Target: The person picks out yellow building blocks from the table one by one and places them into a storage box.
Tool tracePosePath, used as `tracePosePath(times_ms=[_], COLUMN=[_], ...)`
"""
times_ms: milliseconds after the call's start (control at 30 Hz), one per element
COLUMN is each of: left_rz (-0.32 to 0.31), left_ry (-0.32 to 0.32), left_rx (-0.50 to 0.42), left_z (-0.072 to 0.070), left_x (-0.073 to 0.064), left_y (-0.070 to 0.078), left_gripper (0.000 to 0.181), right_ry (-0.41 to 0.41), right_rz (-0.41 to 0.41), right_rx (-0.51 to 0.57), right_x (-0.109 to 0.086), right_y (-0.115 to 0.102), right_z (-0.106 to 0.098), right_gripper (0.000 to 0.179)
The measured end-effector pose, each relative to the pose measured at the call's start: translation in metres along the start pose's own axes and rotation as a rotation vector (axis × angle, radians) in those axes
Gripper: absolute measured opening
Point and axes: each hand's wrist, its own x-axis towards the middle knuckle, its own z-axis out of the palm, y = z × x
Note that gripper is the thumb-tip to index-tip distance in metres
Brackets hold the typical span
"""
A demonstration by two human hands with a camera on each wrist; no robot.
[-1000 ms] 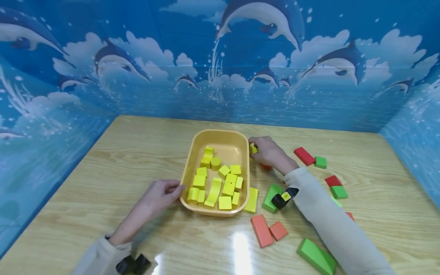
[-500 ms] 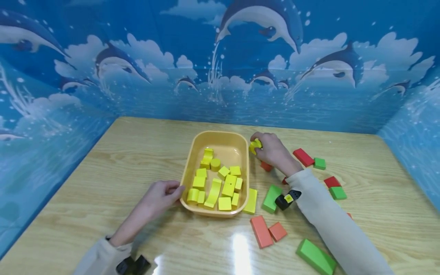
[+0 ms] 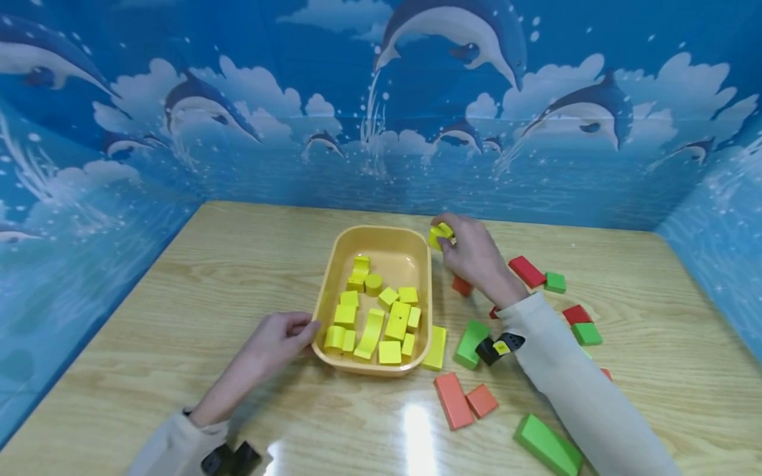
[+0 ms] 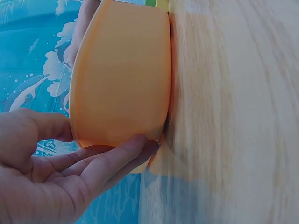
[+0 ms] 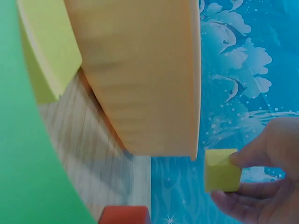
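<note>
A tan plastic bin stands mid-table with several yellow blocks of different shapes inside. At its near-left corner my left hand grips it; in the left wrist view the thumb meets the rim and the fingers lie against the outer wall. Beyond the bin's far-right corner my right hand pinches a small yellow block between thumb and fingers, raised off the table and apart from the bin. The block is partly covered by fingers in the head view.
A flat yellow block lies against the bin's right side. Further right are green blocks, coral blocks, a red block and a large green block. A dolphin-print backdrop borders the table's far edge.
My right hand has moved from beside the bin's right wall up and away towards the far edge, carrying the yellow block. The left hand and the bin have stayed put.
</note>
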Motion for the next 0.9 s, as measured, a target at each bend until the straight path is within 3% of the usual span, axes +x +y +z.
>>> tracePosePath(times_ms=[200, 367, 533, 900], left_rz=[0.038, 0.082, 0.105, 0.120], left_ry=[0.010, 0.020, 0.024, 0.048], left_rx=[-0.019, -0.003, -0.002, 0.028], left_z=[0.000, 0.001, 0.001, 0.001], left_x=[-0.002, -0.002, 0.000, -0.001], left_y=[0.000, -0.001, -0.004, -0.003], left_gripper=[0.027, 0.025, 0.023, 0.019], right_ry=[-0.057, -0.157, -0.229, -0.251], right_rz=[-0.120, -0.216, -0.244, -0.227], right_rx=[0.058, 0.036, -0.013, -0.107], right_x=[-0.003, -0.005, -0.005, -0.001], right_y=[-0.014, -0.024, -0.028, -0.032], right_z=[0.013, 0.030, 0.045, 0.056], right_gripper=[0.027, 0.010, 0.005, 0.008])
